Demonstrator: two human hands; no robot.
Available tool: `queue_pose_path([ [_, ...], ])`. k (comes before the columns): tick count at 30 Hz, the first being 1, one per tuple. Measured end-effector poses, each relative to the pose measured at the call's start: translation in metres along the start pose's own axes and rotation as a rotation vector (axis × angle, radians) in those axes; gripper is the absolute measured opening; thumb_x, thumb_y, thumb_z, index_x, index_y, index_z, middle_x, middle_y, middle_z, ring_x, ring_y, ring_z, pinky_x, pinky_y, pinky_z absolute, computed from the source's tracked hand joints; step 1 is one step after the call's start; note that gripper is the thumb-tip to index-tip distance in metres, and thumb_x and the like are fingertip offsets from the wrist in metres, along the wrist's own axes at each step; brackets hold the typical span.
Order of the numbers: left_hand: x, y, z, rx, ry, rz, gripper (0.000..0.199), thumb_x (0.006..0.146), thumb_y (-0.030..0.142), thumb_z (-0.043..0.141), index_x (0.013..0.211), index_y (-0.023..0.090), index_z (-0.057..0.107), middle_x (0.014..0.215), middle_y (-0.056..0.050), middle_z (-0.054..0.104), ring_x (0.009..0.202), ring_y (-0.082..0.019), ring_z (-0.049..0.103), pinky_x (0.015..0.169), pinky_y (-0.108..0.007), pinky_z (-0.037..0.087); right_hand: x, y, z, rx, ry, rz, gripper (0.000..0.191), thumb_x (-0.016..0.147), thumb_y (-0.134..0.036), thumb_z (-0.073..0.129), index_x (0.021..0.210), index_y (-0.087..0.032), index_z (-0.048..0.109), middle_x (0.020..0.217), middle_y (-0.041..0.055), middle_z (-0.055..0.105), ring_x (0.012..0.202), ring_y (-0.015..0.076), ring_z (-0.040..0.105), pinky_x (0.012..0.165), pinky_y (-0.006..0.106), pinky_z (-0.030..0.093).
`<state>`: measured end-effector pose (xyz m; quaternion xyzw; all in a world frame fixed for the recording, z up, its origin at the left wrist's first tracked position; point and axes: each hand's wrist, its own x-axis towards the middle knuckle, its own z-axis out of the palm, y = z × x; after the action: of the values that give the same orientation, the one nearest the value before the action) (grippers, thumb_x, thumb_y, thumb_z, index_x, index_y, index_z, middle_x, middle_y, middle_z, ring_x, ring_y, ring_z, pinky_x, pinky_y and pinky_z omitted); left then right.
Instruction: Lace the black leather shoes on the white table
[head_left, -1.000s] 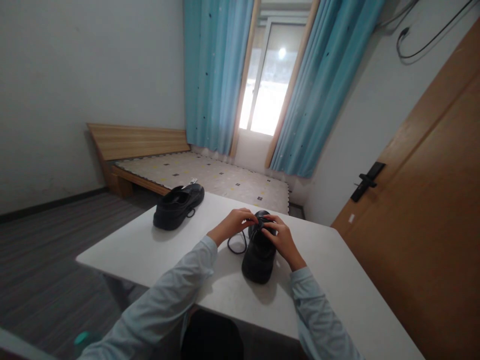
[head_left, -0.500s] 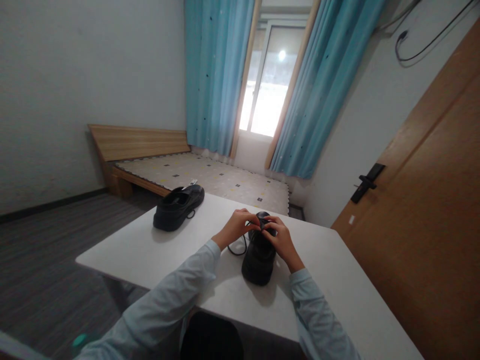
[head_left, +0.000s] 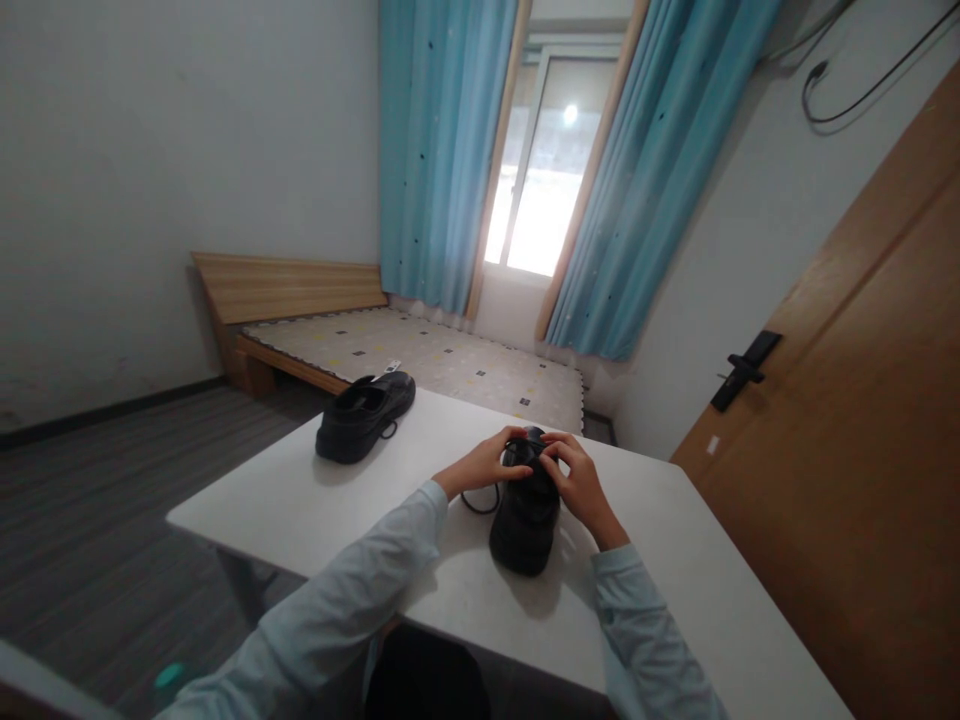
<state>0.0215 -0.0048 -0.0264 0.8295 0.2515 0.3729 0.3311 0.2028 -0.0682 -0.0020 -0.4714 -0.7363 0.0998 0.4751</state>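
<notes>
A black shoe (head_left: 525,530) stands on the white table in front of me, heel toward me. Both hands are at its upper front, where the laces are. My left hand (head_left: 491,462) is at the shoe's left side, thumb and fingers closed on the dark shoelace. From the right, my right hand (head_left: 581,485) pinches the lace near the opening; the exact grip is small and partly hidden by the fingers. A loose loop of shoelace (head_left: 480,508) hangs beside the shoe on the left. Farther left on the table sits a second black shoe (head_left: 360,425) with a white tag.
The white table (head_left: 300,520) extends to both sides of my arms. Behind it is a bed (head_left: 465,365) with a patterned mattress, then a window with blue curtains (head_left: 442,150). A wooden door (head_left: 847,400) with a black handle stands at the right.
My hands have moved slightly apart over the shoe's front; the left fingers spread from a tight pinch. The whole view has shifted a little. The second shoe stays in place on the table.
</notes>
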Motion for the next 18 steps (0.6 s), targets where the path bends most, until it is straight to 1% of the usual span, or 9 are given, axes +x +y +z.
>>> queue_pose_path([
  [4, 0.0, 0.0, 0.001, -0.102, -0.006, -0.004, 0.064, 0.069, 0.036, 0.071, 0.123, 0.017, 0.042, 0.127, -0.013, 0.05, 0.119, -0.022, 0.049, 0.102, -0.038, 0.038, 0.002, -0.003, -0.009, 0.235, 0.055, 0.124, 0.017, 0.082, -0.036, 0.055, 0.075, -0.02, 0.056, 0.102, 0.0087, 0.062, 0.1, 0.0227, 0.057, 0.085, 0.04, 0.048],
  [7, 0.001, -0.001, 0.001, -0.154, -0.014, -0.017, 0.064, 0.069, 0.033, 0.072, 0.123, 0.017, 0.042, 0.129, -0.014, 0.049, 0.121, -0.023, 0.048, 0.102, -0.039, 0.038, 0.003, -0.007, -0.019, 0.47, 0.11, 0.188, 0.019, 0.083, -0.039, 0.056, 0.076, -0.021, 0.053, 0.103, 0.0074, 0.064, 0.099, 0.0209, 0.061, 0.091, 0.041, 0.047],
  [9, 0.001, -0.001, 0.001, -0.155, -0.013, -0.025, 0.063, 0.069, 0.033, 0.072, 0.123, 0.018, 0.043, 0.13, -0.014, 0.049, 0.122, -0.024, 0.047, 0.103, -0.041, 0.037, 0.003, -0.011, -0.024, 0.585, 0.119, 0.219, 0.022, 0.083, -0.042, 0.055, 0.076, -0.021, 0.05, 0.104, 0.0068, 0.064, 0.093, 0.02, 0.064, 0.091, 0.041, 0.047],
  [11, 0.001, -0.001, 0.001, -0.14, -0.015, -0.028, 0.063, 0.069, 0.034, 0.071, 0.124, 0.018, 0.044, 0.13, -0.013, 0.049, 0.122, -0.024, 0.047, 0.102, -0.04, 0.037, 0.003, -0.013, -0.028, 0.642, 0.091, 0.254, 0.025, 0.082, -0.044, 0.056, 0.075, -0.021, 0.048, 0.101, 0.0059, 0.066, 0.081, 0.0183, 0.067, 0.087, 0.041, 0.05],
  [14, 0.0, 0.0, -0.001, -0.074, -0.02, -0.018, 0.062, 0.071, 0.037, 0.069, 0.124, 0.017, 0.046, 0.129, -0.012, 0.051, 0.12, -0.023, 0.048, 0.101, -0.038, 0.038, 0.002, -0.014, -0.031, 0.678, 0.018, 0.299, 0.027, 0.079, -0.046, 0.058, 0.076, -0.021, 0.049, 0.09, 0.0022, 0.065, 0.062, 0.0143, 0.065, 0.077, 0.039, 0.054],
  [18, 0.0, 0.003, -0.003, 0.051, -0.006, 0.024, 0.054, 0.073, 0.038, 0.066, 0.121, 0.018, 0.052, 0.125, -0.009, 0.055, 0.117, -0.021, 0.05, 0.102, -0.035, 0.037, 0.002, -0.014, -0.034, 0.662, -0.068, 0.341, 0.031, 0.076, -0.051, 0.06, 0.076, -0.021, 0.051, 0.075, -0.0017, 0.062, 0.054, 0.0125, 0.061, 0.068, 0.037, 0.056],
])
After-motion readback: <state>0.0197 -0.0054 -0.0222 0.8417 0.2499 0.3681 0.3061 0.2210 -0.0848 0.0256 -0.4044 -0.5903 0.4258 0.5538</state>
